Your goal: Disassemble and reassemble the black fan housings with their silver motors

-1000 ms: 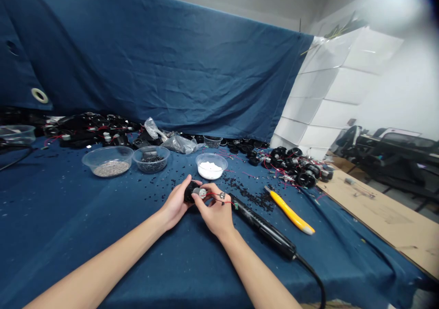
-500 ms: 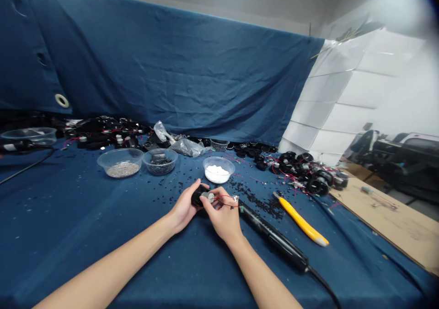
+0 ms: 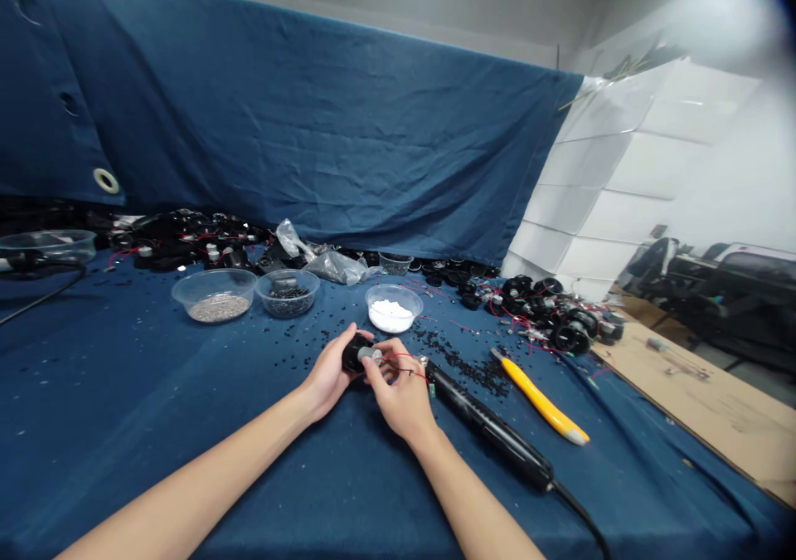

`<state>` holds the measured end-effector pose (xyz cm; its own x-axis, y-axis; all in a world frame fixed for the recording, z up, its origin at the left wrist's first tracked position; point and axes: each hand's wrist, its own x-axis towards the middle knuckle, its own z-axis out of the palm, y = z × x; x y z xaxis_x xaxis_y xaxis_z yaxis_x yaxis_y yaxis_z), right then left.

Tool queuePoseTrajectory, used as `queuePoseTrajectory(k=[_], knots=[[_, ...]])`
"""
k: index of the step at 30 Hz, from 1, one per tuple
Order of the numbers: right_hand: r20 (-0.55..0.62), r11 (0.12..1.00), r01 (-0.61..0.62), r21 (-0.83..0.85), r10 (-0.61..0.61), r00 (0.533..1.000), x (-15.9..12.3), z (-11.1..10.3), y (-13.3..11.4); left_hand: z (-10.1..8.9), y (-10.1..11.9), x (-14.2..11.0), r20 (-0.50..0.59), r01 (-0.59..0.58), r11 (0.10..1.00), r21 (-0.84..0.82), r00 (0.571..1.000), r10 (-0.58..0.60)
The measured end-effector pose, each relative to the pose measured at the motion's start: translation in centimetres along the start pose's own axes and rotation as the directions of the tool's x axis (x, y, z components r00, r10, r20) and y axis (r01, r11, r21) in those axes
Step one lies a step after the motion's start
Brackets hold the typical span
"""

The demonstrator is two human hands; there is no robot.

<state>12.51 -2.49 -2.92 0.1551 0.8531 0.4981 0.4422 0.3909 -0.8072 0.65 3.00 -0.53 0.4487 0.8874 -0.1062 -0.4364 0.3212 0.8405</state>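
Observation:
My left hand (image 3: 327, 379) is closed around a round black plastic housing (image 3: 351, 354), held above the blue cloth. A small silver motor (image 3: 369, 356) sits at the housing's right side. My right hand (image 3: 403, 396) pinches this motor between thumb and fingers. Thin red and black wires run from it over the right hand to a small green circuit board (image 3: 431, 390). Whether the motor is fixed in the housing, I cannot tell. Just right of that hand lies a black corded electric screwdriver (image 3: 491, 429).
A yellow-handled tool (image 3: 542, 402) lies at right, beside scattered small black parts (image 3: 482, 371). Clear bowls hold white bits (image 3: 390, 318), black screws (image 3: 289, 296) and silvery small parts (image 3: 217, 308). Piles of black housings and wired motors (image 3: 569, 323) line the back. Cardboard (image 3: 702, 394) edges the right.
The view has shifted slightly, so everything sits a little further left. A bit more of the motor shows between my hands. Both hands keep their hold.

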Motion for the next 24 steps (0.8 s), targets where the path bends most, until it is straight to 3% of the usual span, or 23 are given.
queuePoseTrajectory(k=[11,24], knots=[[-0.051,0.989,-0.012,-0.149,0.004,0.999,0.11,-0.19,-0.13,-0.11,-0.11,0.05,0.005,-0.002,1.0,-0.013,1.0,0.003],[-0.031,0.991,-0.072,-0.114,0.069,0.997,-0.15,0.69,0.55,-0.38,-0.35,0.09,0.006,0.03,0.999,-0.023,1.0,-0.029]])
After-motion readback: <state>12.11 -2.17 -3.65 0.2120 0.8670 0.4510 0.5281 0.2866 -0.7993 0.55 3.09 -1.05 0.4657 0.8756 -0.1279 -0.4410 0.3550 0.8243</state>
